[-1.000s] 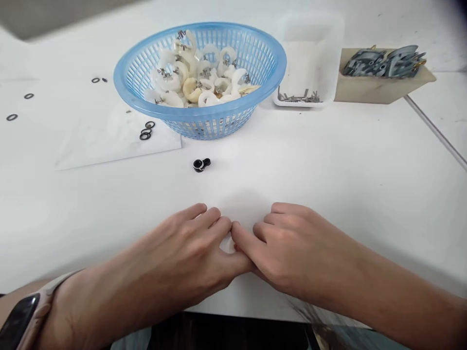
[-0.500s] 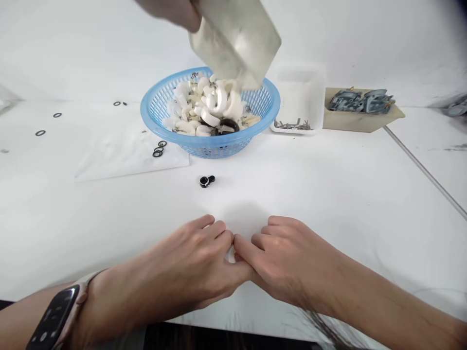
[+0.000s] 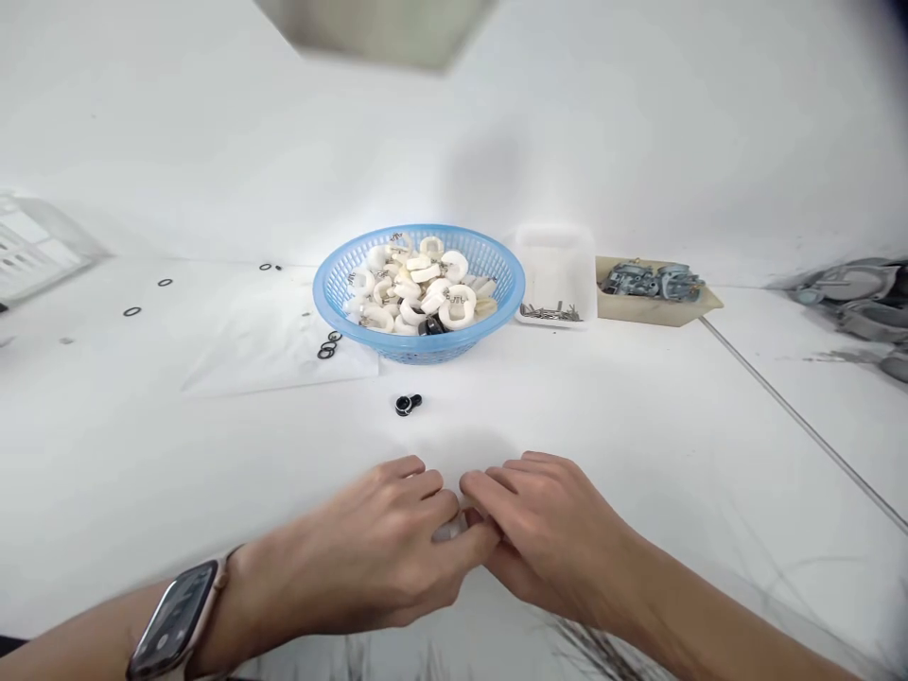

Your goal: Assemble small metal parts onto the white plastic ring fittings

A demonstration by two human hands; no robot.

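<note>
My left hand (image 3: 408,539) is closed, its thumb and index finger pinching a small white plastic part (image 3: 449,530) that is mostly hidden. Against it, my right hand (image 3: 535,515) is closed too, with its fingertips on the same part and touching my left thumb. Both hands are held low over the white table. Just beyond them lies a small black piece with a round end and a silvery ring (image 3: 404,405). Farther back stands a blue plastic basket (image 3: 418,352) heaped with white ring-shaped parts (image 3: 426,274) and some dark ones.
Right of the basket are a white tray (image 3: 560,260) with thin metal pieces and a beige bin (image 3: 656,312) of grey parts. Black rings (image 3: 327,350) lie on a white sheet (image 3: 248,369) at left. A blurred pale container (image 3: 383,33) hangs at the top edge.
The pale container, tipped over the basket by another person's hand, has lifted away to the top edge; that hand is gone from view. My view has tilted up. My hands keep their grip.
</note>
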